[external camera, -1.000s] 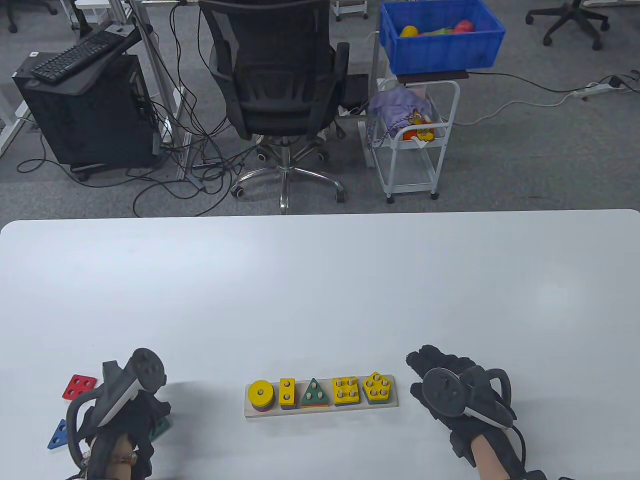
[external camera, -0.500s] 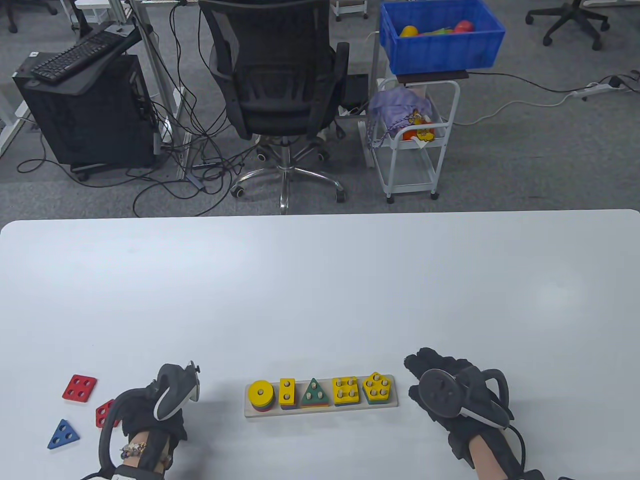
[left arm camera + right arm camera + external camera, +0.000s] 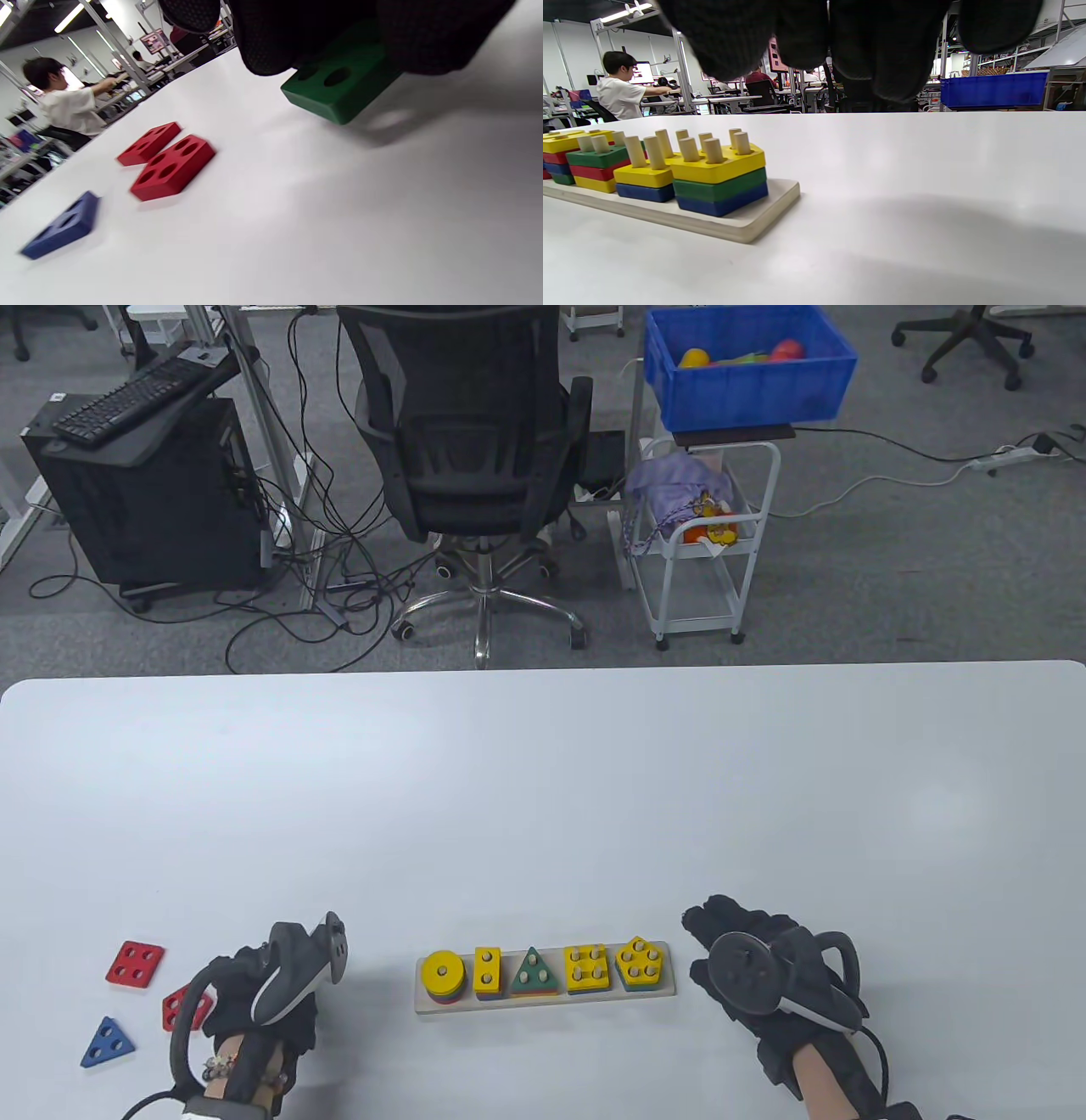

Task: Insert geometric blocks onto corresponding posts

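The wooden peg board point(image 3: 428, 1006) lies near the table's front edge with five stacks; a yellow pentagon point(image 3: 719, 163) tops the right one. My left hand point(image 3: 254, 997) is left of the board and grips a green block point(image 3: 343, 89) with holes between its fingers point(image 3: 263, 46), just above the table. Loose on the table at the left are a red square point(image 3: 136, 963), a second red block point(image 3: 180, 1008) and a blue triangle point(image 3: 108, 1042); they also show in the left wrist view point(image 3: 174, 166). My right hand point(image 3: 747, 976) rests on the table right of the board, holding nothing.
The table's front edge is close below both hands. An office chair point(image 3: 475, 432), a white trolley point(image 3: 696, 551) and a blue crate point(image 3: 747, 364) stand on the floor beyond the table's far edge.
My left hand has moved right, away from the loose blocks and toward the board, carrying the green block. The second red block is now uncovered. The right hand has barely moved.
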Demonstrator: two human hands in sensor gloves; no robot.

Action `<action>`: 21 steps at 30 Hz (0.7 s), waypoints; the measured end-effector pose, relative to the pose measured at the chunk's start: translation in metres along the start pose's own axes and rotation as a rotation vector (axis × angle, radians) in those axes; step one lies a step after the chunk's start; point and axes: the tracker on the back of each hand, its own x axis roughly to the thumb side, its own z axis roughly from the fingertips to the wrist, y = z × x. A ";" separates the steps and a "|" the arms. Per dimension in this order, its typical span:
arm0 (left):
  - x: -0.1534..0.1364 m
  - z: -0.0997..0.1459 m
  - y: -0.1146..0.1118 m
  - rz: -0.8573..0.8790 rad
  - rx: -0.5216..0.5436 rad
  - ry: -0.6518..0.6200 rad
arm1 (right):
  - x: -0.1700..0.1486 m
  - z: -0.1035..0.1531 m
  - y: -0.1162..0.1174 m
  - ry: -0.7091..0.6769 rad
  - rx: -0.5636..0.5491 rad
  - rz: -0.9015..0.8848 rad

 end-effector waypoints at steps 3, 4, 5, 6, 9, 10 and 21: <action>0.006 0.008 0.015 0.267 0.033 -0.137 | 0.015 -0.001 0.000 -0.048 -0.007 -0.038; 0.009 0.010 0.020 0.344 0.037 -0.187 | 0.022 -0.001 0.000 -0.064 -0.014 -0.024; 0.013 0.014 0.025 0.435 0.041 -0.249 | 0.030 -0.001 0.000 -0.091 -0.016 0.007; 0.018 0.017 0.029 0.545 0.037 -0.308 | 0.039 0.000 0.000 -0.124 -0.034 0.028; 0.033 0.023 0.037 0.841 -0.084 -0.501 | 0.063 0.002 -0.001 -0.212 -0.086 -0.002; 0.039 0.025 0.038 0.915 -0.129 -0.554 | 0.070 0.002 -0.001 -0.233 -0.102 -0.021; 0.137 0.041 0.020 1.379 -0.655 -0.877 | 0.113 0.011 -0.001 -0.376 -0.345 -0.105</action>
